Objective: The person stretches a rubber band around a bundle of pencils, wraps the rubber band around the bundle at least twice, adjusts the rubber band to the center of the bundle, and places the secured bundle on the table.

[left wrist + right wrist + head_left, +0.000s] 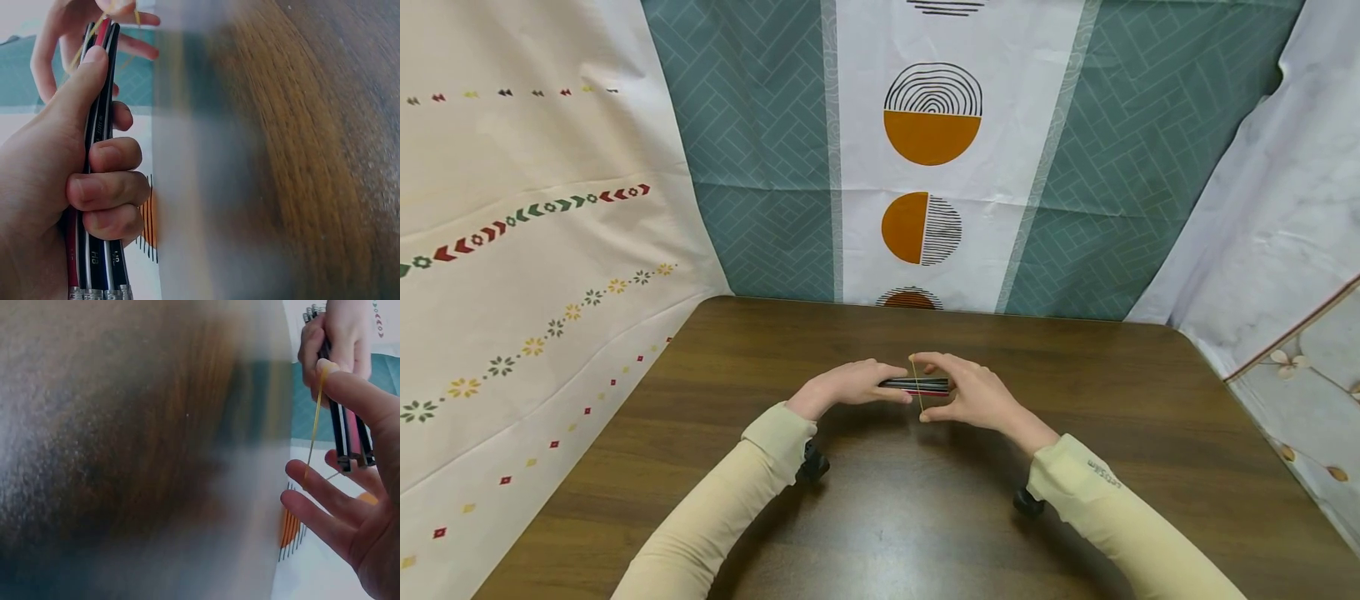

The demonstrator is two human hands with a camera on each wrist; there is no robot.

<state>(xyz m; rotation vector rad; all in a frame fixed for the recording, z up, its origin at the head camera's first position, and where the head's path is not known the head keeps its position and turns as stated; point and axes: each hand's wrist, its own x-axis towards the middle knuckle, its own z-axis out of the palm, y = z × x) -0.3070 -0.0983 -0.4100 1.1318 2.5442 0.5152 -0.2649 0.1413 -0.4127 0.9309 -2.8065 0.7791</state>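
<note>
My left hand (853, 383) grips a bundle of pencils (936, 387) above the table, its thumb laid along them. In the left wrist view the pencils (94, 259) are mostly black, with red ones among them, and some carry HB lettering; silver ferrules show at the lower end. A thin yellow rubber band (316, 419) is stretched between the thumb and fingertips of my right hand (976, 395). Its fingers are spread apart. The right hand stands at the free end of the bundle, with the band around or just beside that end; which one I cannot tell.
A brown wood-grain table (895, 517) lies beneath both hands. Patterned cloth (760, 150) hangs behind it, with white printed cloths (535, 275) at the sides. Black devices (812, 463) sit at both wrists, below the sleeve cuffs.
</note>
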